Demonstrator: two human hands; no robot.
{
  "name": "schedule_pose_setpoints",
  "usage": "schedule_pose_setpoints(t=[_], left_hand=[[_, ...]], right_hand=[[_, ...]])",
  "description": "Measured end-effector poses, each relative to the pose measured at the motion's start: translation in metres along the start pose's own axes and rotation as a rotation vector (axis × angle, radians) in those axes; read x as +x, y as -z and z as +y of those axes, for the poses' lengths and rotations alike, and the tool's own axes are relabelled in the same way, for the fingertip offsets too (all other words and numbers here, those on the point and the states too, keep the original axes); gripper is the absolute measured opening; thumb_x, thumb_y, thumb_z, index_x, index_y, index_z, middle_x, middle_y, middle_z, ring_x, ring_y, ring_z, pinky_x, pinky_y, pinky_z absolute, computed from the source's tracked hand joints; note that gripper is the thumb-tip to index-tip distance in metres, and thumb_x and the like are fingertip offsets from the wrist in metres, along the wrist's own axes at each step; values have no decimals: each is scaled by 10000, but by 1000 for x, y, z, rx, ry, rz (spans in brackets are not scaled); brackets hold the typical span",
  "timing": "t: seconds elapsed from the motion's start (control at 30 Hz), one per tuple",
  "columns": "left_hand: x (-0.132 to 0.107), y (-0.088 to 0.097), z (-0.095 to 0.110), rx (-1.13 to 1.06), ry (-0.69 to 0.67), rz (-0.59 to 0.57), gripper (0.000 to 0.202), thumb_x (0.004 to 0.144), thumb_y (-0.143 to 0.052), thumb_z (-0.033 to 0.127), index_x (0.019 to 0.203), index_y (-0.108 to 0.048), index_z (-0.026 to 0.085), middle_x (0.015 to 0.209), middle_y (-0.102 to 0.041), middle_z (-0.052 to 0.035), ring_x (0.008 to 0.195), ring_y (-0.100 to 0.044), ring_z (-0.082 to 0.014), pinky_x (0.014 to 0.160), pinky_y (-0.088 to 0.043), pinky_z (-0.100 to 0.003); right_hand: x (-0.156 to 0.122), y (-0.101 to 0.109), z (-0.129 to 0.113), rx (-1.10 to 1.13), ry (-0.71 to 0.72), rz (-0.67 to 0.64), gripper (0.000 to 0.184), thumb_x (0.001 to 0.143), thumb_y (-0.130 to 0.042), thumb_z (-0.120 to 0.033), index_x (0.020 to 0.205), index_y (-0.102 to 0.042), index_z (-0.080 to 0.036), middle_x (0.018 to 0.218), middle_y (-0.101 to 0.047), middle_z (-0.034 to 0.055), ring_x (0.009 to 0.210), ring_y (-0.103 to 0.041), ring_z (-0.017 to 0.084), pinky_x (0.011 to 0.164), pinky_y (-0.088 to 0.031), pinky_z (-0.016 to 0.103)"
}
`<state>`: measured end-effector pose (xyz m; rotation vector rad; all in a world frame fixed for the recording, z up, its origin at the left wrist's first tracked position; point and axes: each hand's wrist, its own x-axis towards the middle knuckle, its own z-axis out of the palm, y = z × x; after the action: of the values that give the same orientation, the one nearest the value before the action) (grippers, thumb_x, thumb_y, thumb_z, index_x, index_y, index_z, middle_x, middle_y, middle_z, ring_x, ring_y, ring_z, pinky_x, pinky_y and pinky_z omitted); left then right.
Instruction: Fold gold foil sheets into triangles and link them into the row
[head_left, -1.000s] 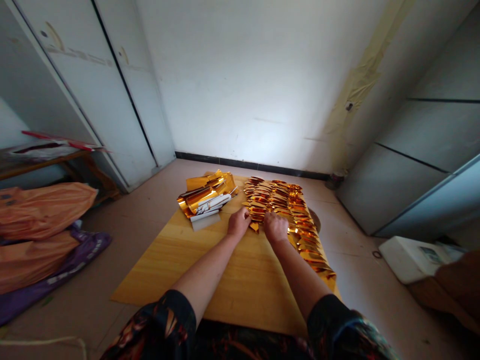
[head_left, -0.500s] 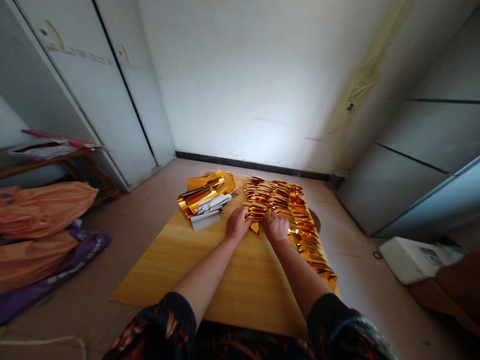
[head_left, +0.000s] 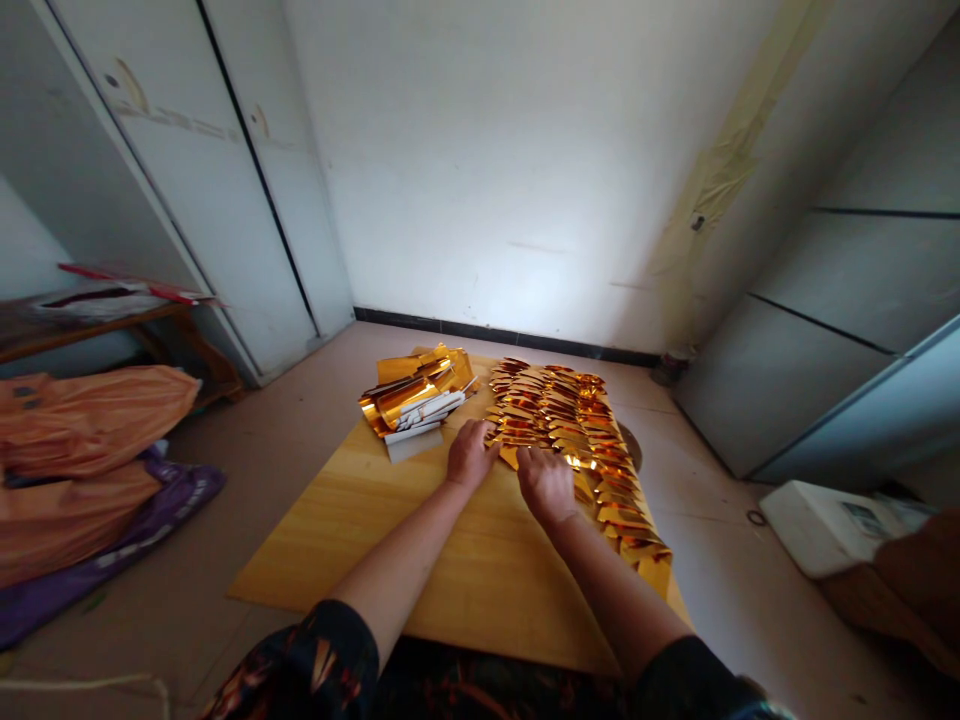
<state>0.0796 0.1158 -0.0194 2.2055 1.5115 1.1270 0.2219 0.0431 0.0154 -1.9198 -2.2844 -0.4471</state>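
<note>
Rows of folded gold foil paper pieces [head_left: 525, 395] lie overlapped along the far and right side of the wooden table [head_left: 330, 530]. My left hand [head_left: 471, 455] is at the near left corner of these rows, its fingers closed at the edge of a gold foil paper piece [head_left: 508, 457]. Opposite it, my right hand [head_left: 547, 485] is curled with its fingers together on the same piece, which is partly hidden by the hands. To the left sits a loose pile of gold foil paper sheets [head_left: 420, 385], some showing white backs.
White wall [head_left: 487, 180] rises behind the table. A pale cabinet [head_left: 255, 200] stands at left, with orange bags [head_left: 97, 420] on the floor before it. At right are a grey cabinet [head_left: 817, 300] and a white foam box [head_left: 825, 525].
My right hand has shifted slightly left and nearer to me, towards my left hand. My left hand stays almost in place. The whole view has tilted a little.
</note>
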Motion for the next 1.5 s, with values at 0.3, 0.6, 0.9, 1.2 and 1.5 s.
schedule_pose_setpoints(t=[0.3, 0.6, 0.9, 1.2, 1.5], left_hand=[[10, 77, -24, 334, -17, 191, 183, 848, -507, 216, 934, -668, 231, 1028, -641, -71, 999, -524, -240, 910, -362, -372], [50, 98, -49, 550, 473, -63, 305, 850, -419, 287, 872, -708, 190, 935, -696, -128, 933, -592, -292, 786, -385, -385], [43, 100, -50, 448, 504, -26, 235, 806, -472, 265, 807, -703, 226, 887, -713, -80, 880, -629, -274, 758, -406, -369], [43, 97, -66, 97, 551, 210, 245, 744, -525, 298, 860, -717, 200, 885, -729, -42, 807, -647, -209, 670, -445, -254], [48, 116, -48, 70, 508, 564, 229, 818, -468, 272, 944, -642, 193, 918, -691, -73, 877, -619, -233, 766, -445, -308]], right_hand=[[-34, -22, -20, 142, 282, -4, 179, 873, -462, -136, 769, -601, -179, 703, -624, 26, 623, -526, 124, 582, -261, 262], [-33, -25, -20, 165, 253, -4, 168, 875, -462, -160, 779, -599, -180, 727, -637, 11, 622, -523, 116, 579, -252, 258], [-33, -27, -20, 170, 243, -2, 192, 887, -447, -161, 790, -612, -179, 730, -638, 14, 632, -530, 121, 584, -256, 268], [-31, -24, -22, 157, 231, -59, 213, 900, -423, -176, 824, -622, -180, 758, -645, 20, 642, -541, 127, 579, -272, 263], [-29, -17, -22, 178, 223, -103, 218, 897, -419, -179, 870, -635, -174, 791, -655, 42, 679, -563, 141, 599, -313, 252]])
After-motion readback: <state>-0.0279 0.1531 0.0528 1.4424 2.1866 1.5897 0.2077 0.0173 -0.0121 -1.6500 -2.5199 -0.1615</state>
